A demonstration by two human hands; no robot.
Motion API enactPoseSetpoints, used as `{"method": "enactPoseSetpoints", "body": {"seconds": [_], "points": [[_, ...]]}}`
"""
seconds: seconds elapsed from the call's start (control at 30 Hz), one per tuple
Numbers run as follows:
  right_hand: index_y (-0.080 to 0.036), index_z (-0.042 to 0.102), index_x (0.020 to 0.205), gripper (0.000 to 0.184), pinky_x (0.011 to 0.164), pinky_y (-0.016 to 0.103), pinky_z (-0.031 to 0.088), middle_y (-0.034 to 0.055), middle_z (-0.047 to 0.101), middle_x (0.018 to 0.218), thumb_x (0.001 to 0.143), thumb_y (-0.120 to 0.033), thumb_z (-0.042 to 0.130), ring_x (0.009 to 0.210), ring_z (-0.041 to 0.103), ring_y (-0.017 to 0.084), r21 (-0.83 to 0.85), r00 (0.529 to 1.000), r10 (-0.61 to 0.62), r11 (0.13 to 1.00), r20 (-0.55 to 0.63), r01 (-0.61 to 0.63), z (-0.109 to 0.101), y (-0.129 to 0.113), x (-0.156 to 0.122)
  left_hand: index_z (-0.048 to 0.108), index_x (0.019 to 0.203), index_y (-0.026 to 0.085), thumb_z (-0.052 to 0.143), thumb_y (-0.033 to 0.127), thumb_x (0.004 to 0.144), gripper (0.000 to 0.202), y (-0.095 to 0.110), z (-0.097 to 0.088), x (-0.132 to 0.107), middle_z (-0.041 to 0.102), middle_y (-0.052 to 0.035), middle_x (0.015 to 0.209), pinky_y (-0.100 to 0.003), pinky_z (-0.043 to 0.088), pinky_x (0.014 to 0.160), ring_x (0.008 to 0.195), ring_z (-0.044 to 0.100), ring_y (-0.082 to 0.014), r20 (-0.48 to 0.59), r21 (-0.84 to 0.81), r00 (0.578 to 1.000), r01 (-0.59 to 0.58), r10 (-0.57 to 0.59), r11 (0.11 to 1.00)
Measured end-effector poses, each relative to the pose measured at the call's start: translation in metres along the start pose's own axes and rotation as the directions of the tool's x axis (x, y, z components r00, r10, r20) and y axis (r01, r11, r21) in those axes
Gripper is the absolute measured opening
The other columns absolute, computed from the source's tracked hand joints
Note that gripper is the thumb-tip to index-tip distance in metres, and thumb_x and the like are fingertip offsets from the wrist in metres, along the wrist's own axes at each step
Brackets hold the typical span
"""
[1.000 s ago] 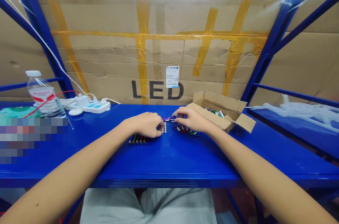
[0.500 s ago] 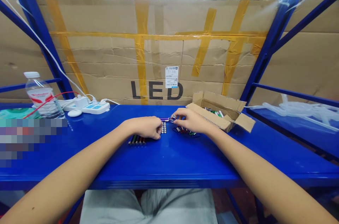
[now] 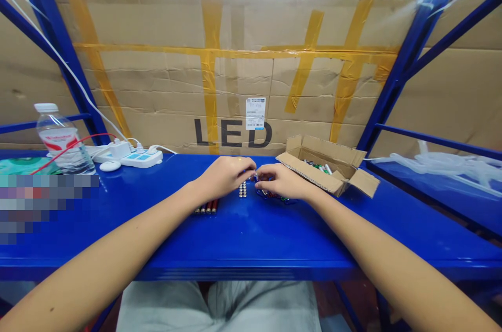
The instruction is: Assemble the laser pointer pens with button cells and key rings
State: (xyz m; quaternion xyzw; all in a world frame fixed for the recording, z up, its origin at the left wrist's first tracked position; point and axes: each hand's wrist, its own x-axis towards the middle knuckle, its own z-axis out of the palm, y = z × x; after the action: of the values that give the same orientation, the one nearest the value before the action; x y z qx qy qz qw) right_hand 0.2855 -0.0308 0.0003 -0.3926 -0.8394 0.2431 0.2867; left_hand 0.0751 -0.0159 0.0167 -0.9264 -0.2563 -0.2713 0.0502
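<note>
My left hand is closed, with thumb and fingertips pinched together against the fingertips of my right hand. Whatever the left fingertips hold is hidden. A bit of a slim purple metal tube shows in the right hand's pinch. Just below the hands, small silver button cells stand in two short columns. Several slim metal tubes, dark red and darker ones, lie side by side under my left wrist. Partly covered by my right hand is a loose pile of small coloured pieces with cords.
An open cardboard box with small coloured cylinders stands at the right. On the left are a power strip, a white round object and a water bottle. A large taped carton backs the blue table.
My left hand has moved up and right, off the row of tubes, to meet the right fingertips. The purple tube, lengthwise between the hands before, is now mostly hidden.
</note>
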Motion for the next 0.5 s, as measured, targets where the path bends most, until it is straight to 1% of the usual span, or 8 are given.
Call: {"method": "enactPoseSetpoints", "body": {"seconds": [0.1,0.23,0.3,0.43,0.5], "points": [[-0.018,0.061,0.077,0.010,0.057,0.026,0.044,-0.0018,0.062,0.064,0.079,-0.028,0.063,0.058,0.056,0.014,0.071,1.000,0.013,0.997,0.012,-0.013,0.0007,0.0006,0.0000,0.065,0.103,0.017,0.046,0.023,0.096,0.021,0.0020,0.0028,-0.0010,0.072,-0.0059,0.098,-0.027,0.047,0.077,0.088,0.066,-0.0169,0.040,-0.005,0.998,-0.048,0.048,0.999],[-0.017,0.063,0.083,0.015,0.054,0.027,0.043,-0.0017,0.062,0.064,0.080,-0.032,0.062,0.054,0.054,0.013,0.125,1.000,0.026,0.992,0.005,-0.027,0.0003,0.0038,0.0010,0.066,0.101,0.016,0.046,0.023,0.096,0.022,0.0037,-0.0009,-0.0017,0.071,-0.0070,0.099,-0.027,0.048,0.081,0.090,0.066,-0.0169,0.042,-0.031,0.994,-0.101,0.102,0.994],[-0.017,0.063,0.083,0.015,0.054,0.026,0.044,-0.0017,0.062,0.064,0.081,-0.032,0.062,0.055,0.055,0.014,0.117,1.000,0.018,0.993,-0.013,-0.016,0.0001,0.0042,0.0014,0.067,0.100,0.016,0.047,0.023,0.095,0.022,0.0042,-0.0033,-0.0019,0.072,-0.0068,0.100,-0.027,0.048,0.081,0.090,0.066,-0.0168,0.040,-0.032,0.993,-0.109,0.110,0.994],[-0.017,0.065,0.078,0.009,0.062,0.027,0.045,-0.0011,0.063,0.066,0.078,-0.027,0.064,0.064,0.057,0.015,0.036,0.997,-0.027,0.999,-0.074,0.030,0.0006,0.0020,0.0018,0.067,0.102,0.017,0.047,0.022,0.094,0.022,0.0044,-0.0047,-0.0019,0.072,-0.0058,0.101,-0.028,0.047,0.083,0.092,0.066,-0.0172,0.051,-0.040,0.994,-0.090,0.092,0.995],[-0.017,0.064,0.075,0.008,0.065,0.028,0.045,-0.0007,0.063,0.068,0.077,-0.025,0.065,0.067,0.058,0.015,0.024,0.995,-0.046,0.999,-0.087,0.048,0.0010,0.0011,0.0019,0.067,0.102,0.018,0.047,0.021,0.093,0.022,0.0047,-0.0042,-0.0016,0.072,-0.0052,0.101,-0.028,0.047,0.084,0.093,0.066,-0.0172,0.065,-0.060,0.994,-0.080,0.084,0.995]]}}
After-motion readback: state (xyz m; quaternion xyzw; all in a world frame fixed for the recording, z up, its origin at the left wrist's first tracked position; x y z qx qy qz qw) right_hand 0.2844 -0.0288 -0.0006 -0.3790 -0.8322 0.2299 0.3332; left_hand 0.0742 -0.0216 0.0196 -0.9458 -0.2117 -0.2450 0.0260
